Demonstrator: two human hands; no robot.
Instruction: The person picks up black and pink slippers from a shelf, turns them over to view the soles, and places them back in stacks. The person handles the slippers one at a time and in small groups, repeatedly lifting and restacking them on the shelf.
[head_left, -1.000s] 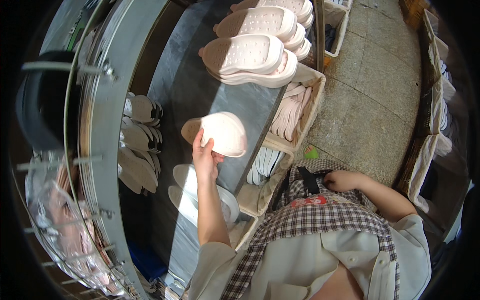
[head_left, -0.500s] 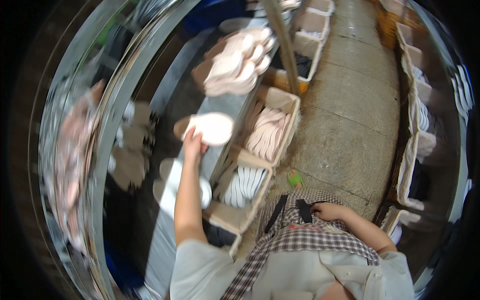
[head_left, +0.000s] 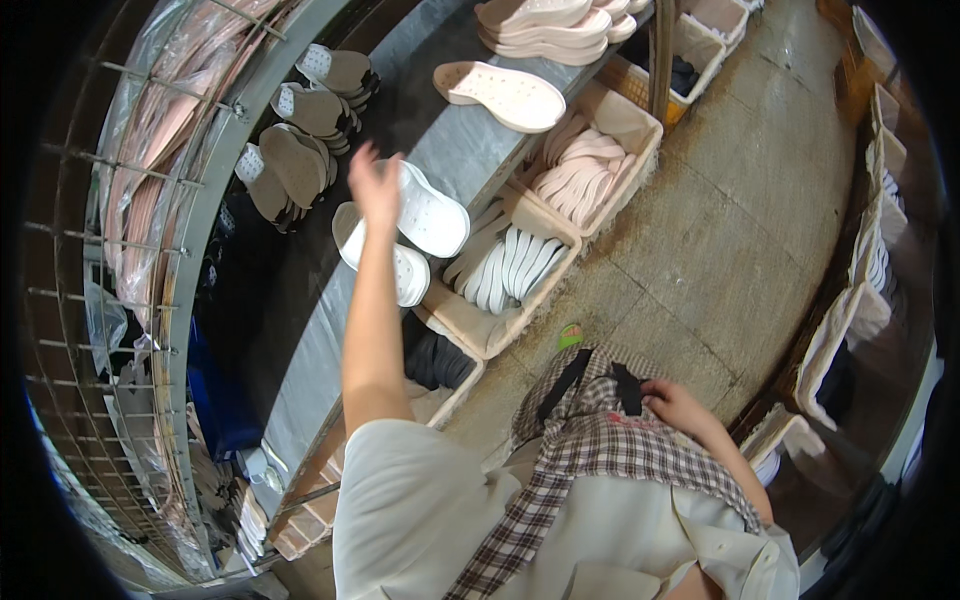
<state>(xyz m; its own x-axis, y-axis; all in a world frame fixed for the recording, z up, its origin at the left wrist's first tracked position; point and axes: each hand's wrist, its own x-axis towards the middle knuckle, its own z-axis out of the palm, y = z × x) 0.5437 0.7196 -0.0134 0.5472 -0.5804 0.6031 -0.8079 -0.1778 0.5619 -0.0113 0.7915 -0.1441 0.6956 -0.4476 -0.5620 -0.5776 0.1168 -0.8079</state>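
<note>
Your left hand (head_left: 375,185) hovers open over the white sole (head_left: 430,212).
Sole's long axis runs diagonally along the desk (head_left: 455,150); your right hand (head_left: 672,402) rests on the checked apron (head_left: 600,440), grip unclear.

You are in a shoe factory, a place where shoes get made. A long grey tabletop (head_left: 470,150) runs past you with white shoe soles (head_left: 430,215) and pink soles (head_left: 500,92) lying on it. Boxes (head_left: 480,325) beside it are full of more soles. Brown insoles (head_left: 300,160) sit on a metal rack (head_left: 150,260). The floor (head_left: 740,230) is bare concrete.
</note>
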